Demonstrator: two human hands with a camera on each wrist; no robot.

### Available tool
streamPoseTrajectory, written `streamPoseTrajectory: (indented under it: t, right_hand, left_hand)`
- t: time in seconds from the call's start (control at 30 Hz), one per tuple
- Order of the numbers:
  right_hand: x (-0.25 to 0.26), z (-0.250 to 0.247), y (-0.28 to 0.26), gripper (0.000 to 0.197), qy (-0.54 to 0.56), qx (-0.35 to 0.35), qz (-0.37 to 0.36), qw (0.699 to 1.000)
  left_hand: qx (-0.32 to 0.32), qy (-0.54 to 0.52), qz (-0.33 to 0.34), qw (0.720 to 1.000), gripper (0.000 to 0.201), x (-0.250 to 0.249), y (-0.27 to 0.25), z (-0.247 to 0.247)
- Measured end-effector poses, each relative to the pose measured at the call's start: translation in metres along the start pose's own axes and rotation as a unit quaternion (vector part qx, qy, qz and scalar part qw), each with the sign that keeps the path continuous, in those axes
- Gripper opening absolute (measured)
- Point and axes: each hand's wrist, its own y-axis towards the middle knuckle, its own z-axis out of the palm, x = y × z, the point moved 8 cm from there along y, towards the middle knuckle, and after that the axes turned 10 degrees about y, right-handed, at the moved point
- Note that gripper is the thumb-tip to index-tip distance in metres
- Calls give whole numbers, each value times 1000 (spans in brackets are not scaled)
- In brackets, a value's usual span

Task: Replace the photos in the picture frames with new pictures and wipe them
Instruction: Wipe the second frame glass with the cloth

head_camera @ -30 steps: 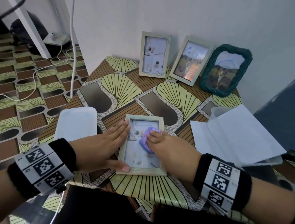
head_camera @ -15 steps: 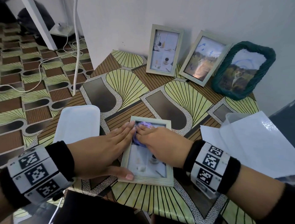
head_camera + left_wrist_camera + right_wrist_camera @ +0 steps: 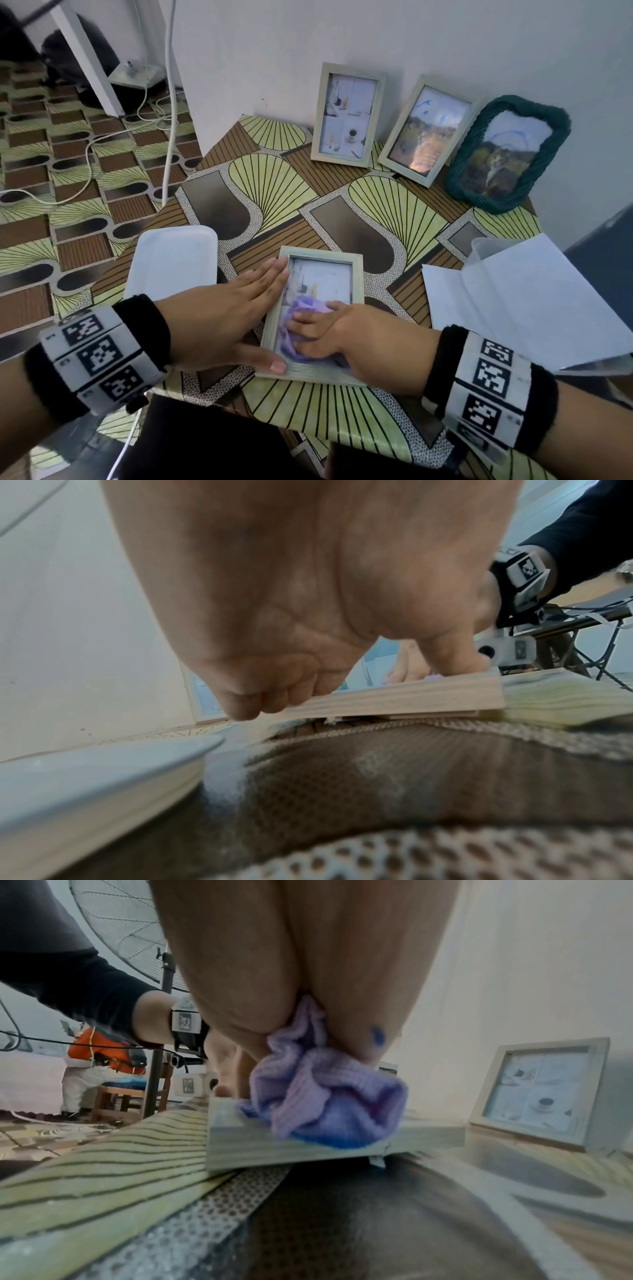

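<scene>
Left hand (image 3: 219,318) lies flat, fingers straight, steadying the frame (image 3: 358,274) on the table (image 3: 394,219); right hand (image 3: 356,339) presses a purple cloth (image 3: 301,308) on its glass, grip around the cloth

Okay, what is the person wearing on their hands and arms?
Both hands are bare. The left hand and right hand each have a black fabric wristband at the wrist, with a white band behind it carrying three square black-and-white coded markers. The wrist views show dark long sleeves and a small white camera unit under the wrist.
</scene>
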Motion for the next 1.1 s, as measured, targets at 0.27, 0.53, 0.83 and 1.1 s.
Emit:
streamPoseTrajectory:
  t: [0.27,0.53,0.83,1.1]
  right_hand:
    - [-3,5,-31,38,-18,6,61,998]
    - [-9,-17,-25,37,-69,-21,122,990]
    - [-53,-44,3,35,-69,-19,194,978]
    - [-47,-26,24,49,-23,-31,207,978]
  left_hand:
    - [3,-21,4,1000,117,-2,-1,-1]
    - [-2,-28,13,1000,116,-3,2,2]
    - [-12,-24,26,999,116,2,4,2]
    - [-18,5,13,1000,115,3,4,0]
